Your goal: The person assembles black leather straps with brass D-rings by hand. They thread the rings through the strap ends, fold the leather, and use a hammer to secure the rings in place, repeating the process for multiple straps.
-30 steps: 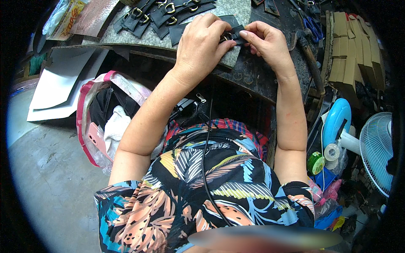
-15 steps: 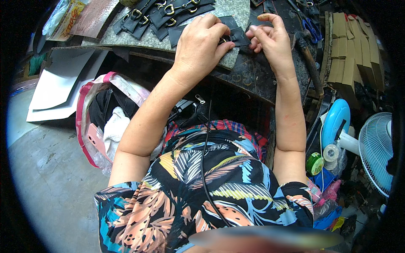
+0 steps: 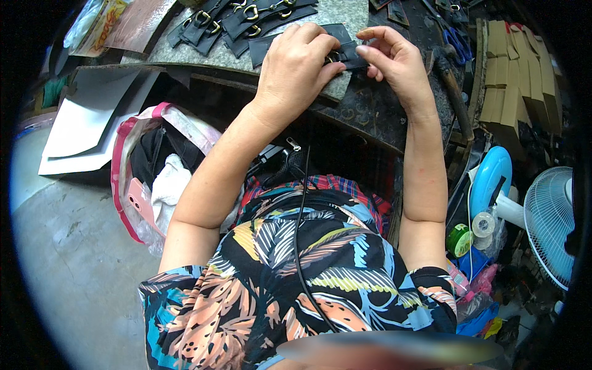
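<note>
Near the front edge of the work slab, my left hand [image 3: 295, 66] is closed on a black leather strap [image 3: 354, 58] with a small metal buckle [image 3: 333, 57]. Its thumb and forefinger press at the buckle, and the palm side is hidden. My right hand [image 3: 396, 68] is at the strap's right end, thumb against it and fingers curled, the forefinger bent above. A flat black leather piece [image 3: 264, 52] lies under my left hand. Beyond it are several black straps with gold-coloured buckles [image 3: 251, 12].
The speckled stone slab [image 3: 148, 59] sits on a dark workbench [image 3: 364, 117]. To the right are a hammer [image 3: 455, 92], blue-handled scissors [image 3: 457, 46], stacked cardboard pieces [image 3: 502, 74] and a fan [image 3: 546, 222]. A pink-rimmed bag [image 3: 118, 166] stands at my left.
My right forefinger has bent down from its raised position toward the thumb. The right hand has shifted slightly at the strap's end. My left hand keeps its hold on the strap.
</note>
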